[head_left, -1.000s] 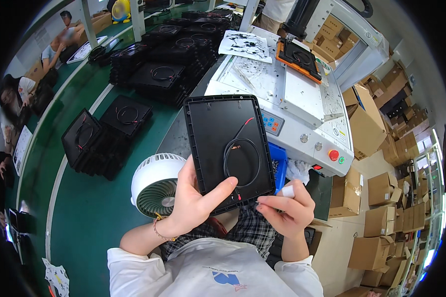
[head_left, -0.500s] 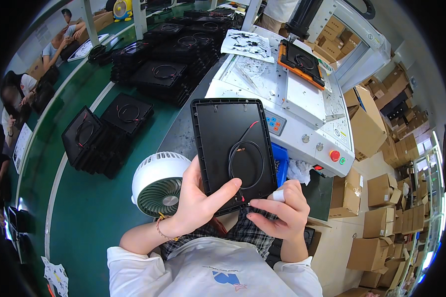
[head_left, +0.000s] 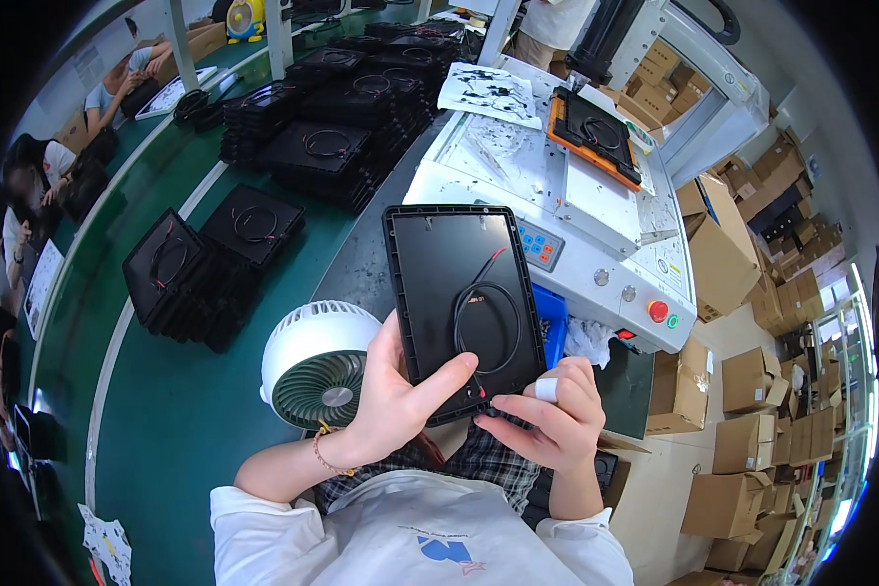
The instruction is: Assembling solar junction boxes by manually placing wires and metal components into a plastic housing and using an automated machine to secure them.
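Note:
A black rectangular plastic panel (head_left: 439, 264) with a raised rim is held up in front of me, tilted slightly. On its inner face lies a coiled black cable (head_left: 486, 327) with red-tipped ends. My left hand (head_left: 400, 391) is closed around the panel's left edge, its thumb pressing near the coil. At the lower right corner, my right hand (head_left: 557, 410) has thumb and forefinger bent at the panel's bottom edge, close to a red wire end. White tape wraps one right finger. Whether anything small is between those fingertips cannot be made out.
A white fan (head_left: 317, 361) stands left of the panel. Stacked black panels (head_left: 322, 146) cover the green bench (head_left: 166, 430). Right stands a white press machine (head_left: 606, 264) with an orange fixture (head_left: 596, 137) and a red button (head_left: 658, 311). Cardboard boxes (head_left: 742, 439) line the floor; people sit far left.
The panel has dipped slightly toward me at its top edge. My right thumb has risen to the panel's bottom edge, closer to the forefinger. My left hand keeps its grip.

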Available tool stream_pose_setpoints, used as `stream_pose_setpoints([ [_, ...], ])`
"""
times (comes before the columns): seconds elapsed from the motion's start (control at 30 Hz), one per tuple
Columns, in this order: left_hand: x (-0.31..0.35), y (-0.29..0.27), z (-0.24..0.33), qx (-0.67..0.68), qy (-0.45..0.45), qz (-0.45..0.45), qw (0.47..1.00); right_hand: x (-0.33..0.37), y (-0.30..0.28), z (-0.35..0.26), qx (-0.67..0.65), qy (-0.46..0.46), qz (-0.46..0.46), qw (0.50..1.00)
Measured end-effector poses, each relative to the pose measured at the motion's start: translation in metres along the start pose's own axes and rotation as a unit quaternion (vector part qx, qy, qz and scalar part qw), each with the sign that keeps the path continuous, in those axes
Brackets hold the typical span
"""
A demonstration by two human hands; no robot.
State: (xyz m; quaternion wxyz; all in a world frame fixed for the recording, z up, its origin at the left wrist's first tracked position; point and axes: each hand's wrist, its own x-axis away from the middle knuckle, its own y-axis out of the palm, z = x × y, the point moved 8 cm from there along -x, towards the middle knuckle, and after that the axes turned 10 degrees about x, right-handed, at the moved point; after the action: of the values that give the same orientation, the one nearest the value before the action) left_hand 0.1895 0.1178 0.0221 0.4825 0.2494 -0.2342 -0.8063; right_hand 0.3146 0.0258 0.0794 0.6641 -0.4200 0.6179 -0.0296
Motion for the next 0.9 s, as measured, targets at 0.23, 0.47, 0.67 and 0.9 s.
stream_pose_setpoints([
  [0.23,0.001,-0.004,-0.011,0.056,-0.045,0.01,0.997,-0.005,-0.005,0.012,-0.03,0.078,-0.011,0.996],
  [0.47,0.004,0.012,-0.047,0.079,-0.095,-0.014,0.992,-0.021,0.004,0.037,-0.02,0.173,-0.192,0.966],
  [0.67,0.021,0.025,-0.075,0.18,-0.191,-0.077,0.962,-0.02,0.011,0.031,0.102,0.126,-0.307,0.938],
  [0.9,0.026,0.029,-0.036,-0.311,-0.296,-0.259,0.865,-0.001,-0.01,0.045,0.028,0.127,-0.372,0.919],
])
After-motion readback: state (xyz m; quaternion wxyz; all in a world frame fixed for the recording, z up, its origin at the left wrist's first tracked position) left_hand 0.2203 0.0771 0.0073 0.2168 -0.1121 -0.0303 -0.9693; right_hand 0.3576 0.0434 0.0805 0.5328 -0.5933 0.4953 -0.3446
